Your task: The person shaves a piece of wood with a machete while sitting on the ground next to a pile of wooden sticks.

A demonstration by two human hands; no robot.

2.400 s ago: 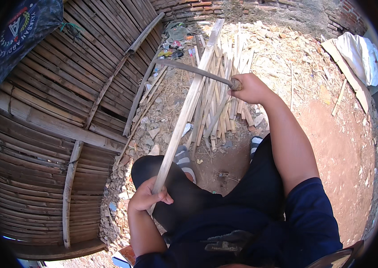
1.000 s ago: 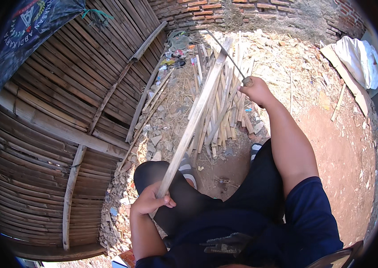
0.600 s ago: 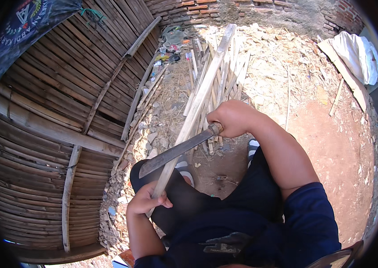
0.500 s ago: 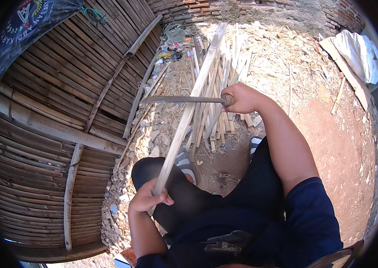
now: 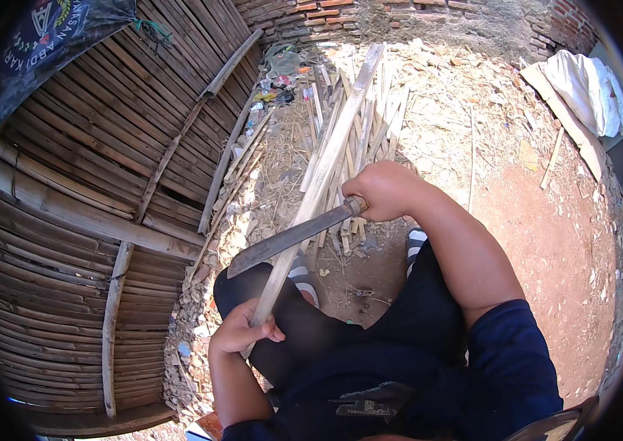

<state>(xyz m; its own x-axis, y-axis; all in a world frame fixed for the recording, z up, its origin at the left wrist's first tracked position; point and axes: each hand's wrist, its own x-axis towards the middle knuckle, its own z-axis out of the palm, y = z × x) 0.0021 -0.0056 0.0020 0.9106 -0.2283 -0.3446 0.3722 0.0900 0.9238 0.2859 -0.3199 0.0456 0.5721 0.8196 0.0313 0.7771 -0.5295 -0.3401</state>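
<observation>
A long, pale strip of wood [image 5: 333,151] slants from my lap up toward the far wall. Its near end is gripped in my left hand [image 5: 241,328], closed round it above my left thigh. My right hand [image 5: 383,191] is wrapped round the short handle of a machete [image 5: 289,239]. The broad, dark blade points left and down, lying across the strip above my left knee. Whether the edge bites into the wood cannot be made out. The far end of the strip reaches over a heap of wooden slats [image 5: 361,140] on the ground.
A slatted bamboo wall [image 5: 54,294] stands close on my left, with a dark banner [image 5: 54,51] hung at its top. Across the back runs a brick wall [image 5: 326,15]. Wood chips litter the ground. A white sack [image 5: 584,92] lies at the far right beside a board [image 5: 565,121].
My right hand has come nearer and a little left with the machete. The blade has slid down the strip toward my left hand and now tilts down at its tip.
</observation>
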